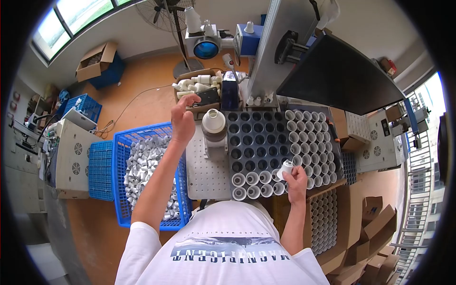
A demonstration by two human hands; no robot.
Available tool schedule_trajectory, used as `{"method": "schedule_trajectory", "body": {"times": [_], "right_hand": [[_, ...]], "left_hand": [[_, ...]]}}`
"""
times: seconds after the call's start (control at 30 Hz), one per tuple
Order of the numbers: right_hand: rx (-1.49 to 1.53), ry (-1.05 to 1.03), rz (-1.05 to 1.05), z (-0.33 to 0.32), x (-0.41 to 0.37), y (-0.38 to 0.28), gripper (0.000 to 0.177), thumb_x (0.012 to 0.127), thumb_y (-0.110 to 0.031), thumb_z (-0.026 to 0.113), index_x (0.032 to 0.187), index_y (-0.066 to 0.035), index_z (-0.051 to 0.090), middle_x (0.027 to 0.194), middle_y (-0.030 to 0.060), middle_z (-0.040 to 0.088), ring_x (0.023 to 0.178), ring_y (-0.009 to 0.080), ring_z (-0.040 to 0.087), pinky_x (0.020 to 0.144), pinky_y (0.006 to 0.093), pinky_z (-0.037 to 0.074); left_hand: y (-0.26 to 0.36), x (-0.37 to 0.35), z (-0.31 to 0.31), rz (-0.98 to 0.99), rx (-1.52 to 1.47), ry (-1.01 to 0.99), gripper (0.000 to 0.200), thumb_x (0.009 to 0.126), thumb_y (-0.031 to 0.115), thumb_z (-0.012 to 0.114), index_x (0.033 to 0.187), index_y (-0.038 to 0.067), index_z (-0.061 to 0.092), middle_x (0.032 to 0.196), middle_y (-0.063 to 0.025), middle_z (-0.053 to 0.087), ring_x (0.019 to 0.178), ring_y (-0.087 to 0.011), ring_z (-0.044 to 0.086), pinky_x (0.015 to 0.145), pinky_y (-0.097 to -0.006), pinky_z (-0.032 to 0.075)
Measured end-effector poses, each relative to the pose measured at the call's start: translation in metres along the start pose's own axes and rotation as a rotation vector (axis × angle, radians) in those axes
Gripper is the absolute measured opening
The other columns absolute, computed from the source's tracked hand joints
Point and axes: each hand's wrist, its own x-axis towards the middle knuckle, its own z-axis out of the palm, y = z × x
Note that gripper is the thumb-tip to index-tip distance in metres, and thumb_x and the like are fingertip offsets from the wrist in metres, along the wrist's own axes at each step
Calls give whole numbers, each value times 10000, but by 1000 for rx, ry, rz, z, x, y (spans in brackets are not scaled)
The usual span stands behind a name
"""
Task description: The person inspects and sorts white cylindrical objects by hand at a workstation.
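Note:
My right hand (297, 183) grips a small white plastic bulb housing (286, 167) above the front of a black tray (259, 152) with round holes. My left hand (183, 121) is raised beside a black box-shaped device (208, 98), its fingers partly bent and apart with nothing visible between them. A larger-looking white housing (213, 122) sits upright on a round fixture between my hands, over a perforated metal plate (204, 175). White housings (259, 191) fill the tray's front rows, while its back rows show dark holes.
At left, a blue basket (116, 180) holds many loose white housings. Filled rows of white cups (311, 142) stand at right. Overhead are a blue-lensed machine head (206, 49), a metal column (273, 52) and a monitor (342, 73). Cardboard boxes (370, 228) lie at lower right.

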Motion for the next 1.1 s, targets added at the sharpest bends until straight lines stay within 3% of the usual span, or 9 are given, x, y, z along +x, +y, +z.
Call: {"method": "schedule_trajectory", "body": {"times": [0.17,0.37,0.4,0.57,0.7,0.8,0.9,1.0,1.1], "right_hand": [[5,-70,-30,18,9,-3,294,782,-55,712,748,-108,425,770,-41,490,688,52,439,634,216,378],[37,-224,-162,120,41,-53,232,811,-61,724,800,-34,494,967,70,643,899,87,577,794,249,468],[59,-264,-263,142,49,-54,240,816,-65,725,793,-32,489,1027,104,643,963,108,577,841,270,464],[-79,-330,-547,215,85,-23,303,819,-117,745,772,-37,457,1214,155,619,1046,211,595,903,307,452],[-237,-334,-597,225,86,-8,369,816,-152,760,759,-36,414,1224,140,622,989,224,604,849,306,465],[-234,-337,-556,225,84,-9,378,824,-167,753,759,-34,405,1223,135,625,960,227,602,836,303,465],[-252,-352,-610,223,85,-9,349,838,-178,742,776,-30,433,1221,134,627,945,221,603,830,294,465],[-406,-293,-646,200,73,-10,258,795,-135,742,824,-40,504,1242,147,607,1026,284,588,897,358,449],[-655,-164,-676,162,43,14,269,716,-127,754,829,-48,522,1164,164,611,1061,347,563,912,429,429]], "left_hand": [[10,2,15,65,-1,-28,392,631,-15,356,917,-43,623,937,-134,651,1019,-247,596,953,-309,421],[19,3,31,-30,-25,-373,264,612,42,352,637,-52,597,700,-83,632,696,-167,574,708,-239,452],[29,3,29,47,-95,-238,228,613,52,353,553,-37,555,594,-60,587,582,-152,527,600,-241,430],[20,-19,-71,-101,-43,106,243,608,59,348,575,-21,576,599,-67,588,578,-152,543,608,-247,440],[-76,-100,-194,-112,383,384,229,648,32,383,639,-45,598,683,-138,639,675,-223,604,697,-311,470],[-135,-190,-255,-413,792,589,216,704,53,445,686,-62,627,743,-204,659,746,-325,625,767,-385,478],[-152,-263,-270,-731,902,371,236,718,74,457,723,-80,636,763,-235,651,763,-370,631,766,-420,481],[-155,-313,-229,-580,796,489,246,699,81,464,712,-97,633,663,-248,626,671,-372,623,705,-429,483],[-131,-327,-192,-778,646,294,240,692,66,462,720,-73,656,682,-257,631,689,-370,632,714,-434,482]]}}
